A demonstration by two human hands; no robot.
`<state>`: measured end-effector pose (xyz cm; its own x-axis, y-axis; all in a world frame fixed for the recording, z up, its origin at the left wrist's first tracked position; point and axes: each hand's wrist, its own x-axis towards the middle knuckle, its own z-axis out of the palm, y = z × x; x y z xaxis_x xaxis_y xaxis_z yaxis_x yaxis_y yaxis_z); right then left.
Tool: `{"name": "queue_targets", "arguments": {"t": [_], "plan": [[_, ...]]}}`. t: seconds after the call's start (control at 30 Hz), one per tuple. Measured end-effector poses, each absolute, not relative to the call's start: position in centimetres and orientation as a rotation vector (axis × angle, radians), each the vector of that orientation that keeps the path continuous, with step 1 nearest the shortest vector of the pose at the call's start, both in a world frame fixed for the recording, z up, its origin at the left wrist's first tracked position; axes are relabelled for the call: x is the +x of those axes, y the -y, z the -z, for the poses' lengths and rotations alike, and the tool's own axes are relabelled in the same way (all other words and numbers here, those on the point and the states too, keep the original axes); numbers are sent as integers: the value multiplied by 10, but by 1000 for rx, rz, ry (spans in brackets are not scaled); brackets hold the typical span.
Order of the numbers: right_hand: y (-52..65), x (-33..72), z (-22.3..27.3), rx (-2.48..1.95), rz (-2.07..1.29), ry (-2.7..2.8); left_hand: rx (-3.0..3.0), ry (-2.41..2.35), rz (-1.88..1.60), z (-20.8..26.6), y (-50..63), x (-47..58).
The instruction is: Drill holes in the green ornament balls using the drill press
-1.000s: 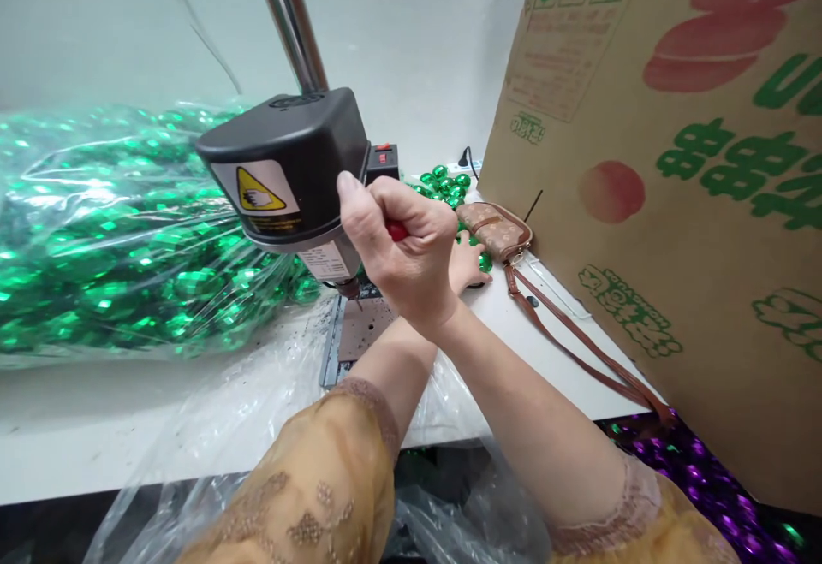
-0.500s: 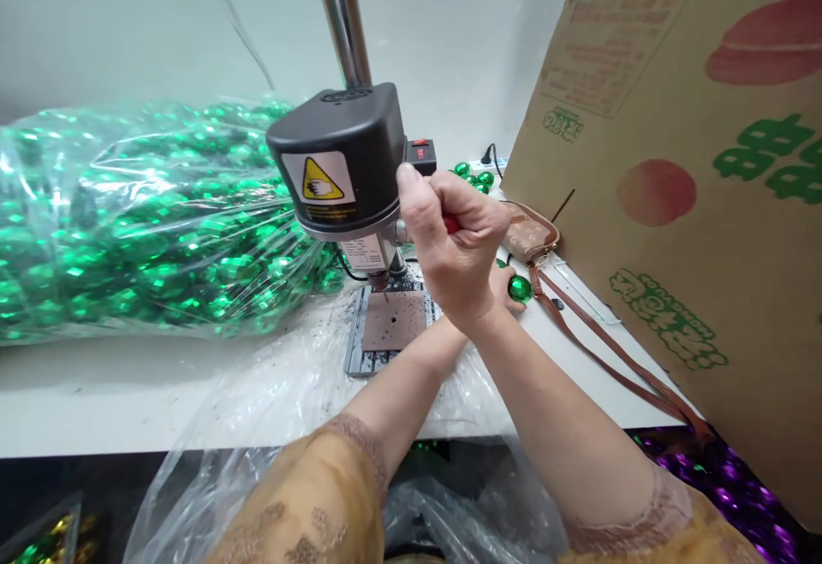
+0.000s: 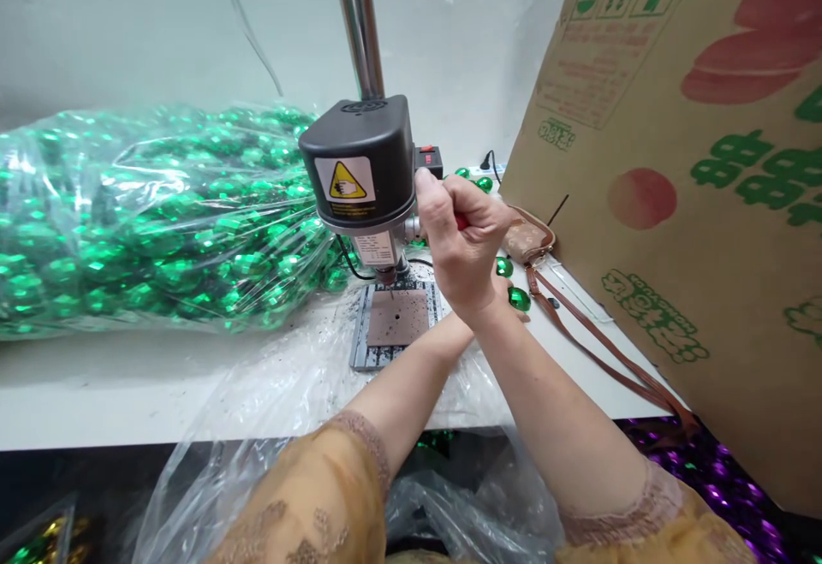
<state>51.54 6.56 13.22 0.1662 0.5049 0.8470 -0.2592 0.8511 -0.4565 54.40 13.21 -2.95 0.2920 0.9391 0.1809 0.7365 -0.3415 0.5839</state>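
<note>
The right hand (image 3: 463, 243) is curling its grip tightly round a red knob (image 3: 461, 221) on the bench drill press (image 3: 356, 149), whose chuck (image 3: 385, 275) is hanging above a brown board (image 3: 385, 329) on the slotted base (image 3: 360, 341). The left hand (image 3: 502, 288) is reaching beneath the right one, mostly hidden, with 2 shiny green beads (image 3: 519, 299) showing beside it, right of the base; how far its grip is opening, and whether it is holding them, I cannot tell. On the white counter (image 3: 96, 393), a bead-filled plastic bag (image 3: 147, 222) is lying to the left, while a brown strapped purse (image 3: 527, 236) is resting beside a cardboard box (image 3: 655, 239)
</note>
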Motion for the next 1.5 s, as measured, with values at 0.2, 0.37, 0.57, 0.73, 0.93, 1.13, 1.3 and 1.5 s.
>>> {"name": "queue_targets", "arguments": {"t": [0.2,0.37,0.57,0.73,0.93,1.13,1.3,1.5], "plan": [[-64,515,-132,-224,-618,1292,2140,-1616,-286,5,-159,543],[-62,516,-133,-214,-635,1276,2069,-1668,-429,9,-175,547],[-61,516,-133,-240,-581,1302,2045,-1644,-646,16,-193,557],[-63,514,-132,-247,-581,1310,2064,-1427,-697,20,-201,547],[-62,515,-132,-246,-579,1312,2194,-1474,-697,12,-170,558],[-60,519,-131,-286,-568,1346,2420,-1397,-583,18,-66,550],[-63,518,-128,-271,-549,1319,2377,-1479,-543,16,39,470],[-63,518,-127,-307,-497,1303,2016,-2186,-563,4,94,332]]}}
